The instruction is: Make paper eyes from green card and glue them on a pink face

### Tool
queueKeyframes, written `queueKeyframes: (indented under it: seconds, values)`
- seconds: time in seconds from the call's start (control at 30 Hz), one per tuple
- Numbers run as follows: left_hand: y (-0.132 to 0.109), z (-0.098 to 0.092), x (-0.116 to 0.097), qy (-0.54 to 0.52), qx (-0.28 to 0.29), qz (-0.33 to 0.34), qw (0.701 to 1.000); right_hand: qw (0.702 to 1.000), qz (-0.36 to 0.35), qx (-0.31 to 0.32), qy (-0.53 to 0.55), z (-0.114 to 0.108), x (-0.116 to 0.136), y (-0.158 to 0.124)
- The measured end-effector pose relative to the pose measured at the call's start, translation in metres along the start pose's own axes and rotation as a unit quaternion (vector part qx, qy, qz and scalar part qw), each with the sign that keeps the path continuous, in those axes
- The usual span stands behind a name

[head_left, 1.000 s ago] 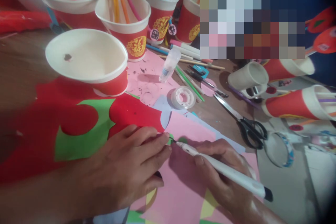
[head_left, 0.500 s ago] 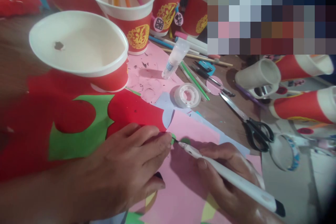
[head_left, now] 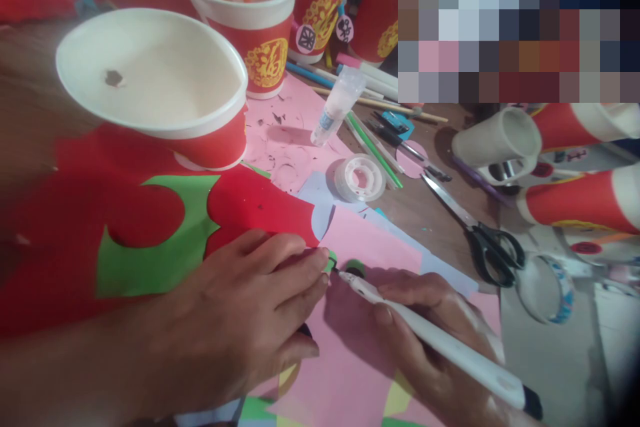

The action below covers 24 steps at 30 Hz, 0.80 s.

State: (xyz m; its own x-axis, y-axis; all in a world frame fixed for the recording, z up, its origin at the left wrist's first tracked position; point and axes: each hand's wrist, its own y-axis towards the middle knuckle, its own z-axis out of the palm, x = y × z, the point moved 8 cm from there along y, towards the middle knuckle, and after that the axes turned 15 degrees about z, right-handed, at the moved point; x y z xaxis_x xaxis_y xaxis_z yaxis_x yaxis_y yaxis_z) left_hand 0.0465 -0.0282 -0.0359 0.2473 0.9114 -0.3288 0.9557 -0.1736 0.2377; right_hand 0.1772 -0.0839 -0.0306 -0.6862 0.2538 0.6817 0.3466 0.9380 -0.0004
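My left hand [head_left: 250, 317] lies flat with its fingers pressed down on a small green paper piece [head_left: 331, 259] on a pink sheet [head_left: 350, 353]. My right hand [head_left: 430, 340] grips a white marker pen [head_left: 440, 341] with a black cap end. The pen's tip touches a small green disc with a dark centre [head_left: 355, 269], just right of my left fingertips. Red paper [head_left: 260, 203] and a green cut-out sheet [head_left: 155, 257] lie under and beside my left hand.
A red paper cup with a white inside [head_left: 155, 90] stands at the left, more cups with straws [head_left: 250, 7] behind. A glue bottle [head_left: 336, 110], tape roll [head_left: 359, 178], pens [head_left: 373, 147], black scissors [head_left: 480, 230] and toppled cups [head_left: 575, 200] lie to the right.
The view shifted slightly down and left. The pen tip moved a little right onto the green disc. My left hand stayed pressed in place.
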Motion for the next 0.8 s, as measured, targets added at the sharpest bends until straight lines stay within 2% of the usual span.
queueKeyframes:
  seconds: [0.1,0.3,0.6,0.8]
  values:
    - [0.0001,-0.0003,0.0003,-0.004,0.004,-0.002,1.0,1.0,-0.002,0.004,0.009,0.0004,-0.0002,0.0005]
    - [0.0005,-0.0006,0.0027,-0.012,-0.003,-0.012,1.0,0.998,0.037,-0.018,0.037,-0.0005,-0.0053,-0.0009]
    - [-0.0017,-0.0002,0.0021,-0.008,-0.003,-0.023,1.0,1.0,-0.005,0.013,0.027,0.0023,0.0014,0.0013]
    - [0.0008,0.0026,-0.0003,-0.001,0.006,0.005,1.0,1.0,0.003,0.007,0.024,0.0025,-0.0005,0.0005]
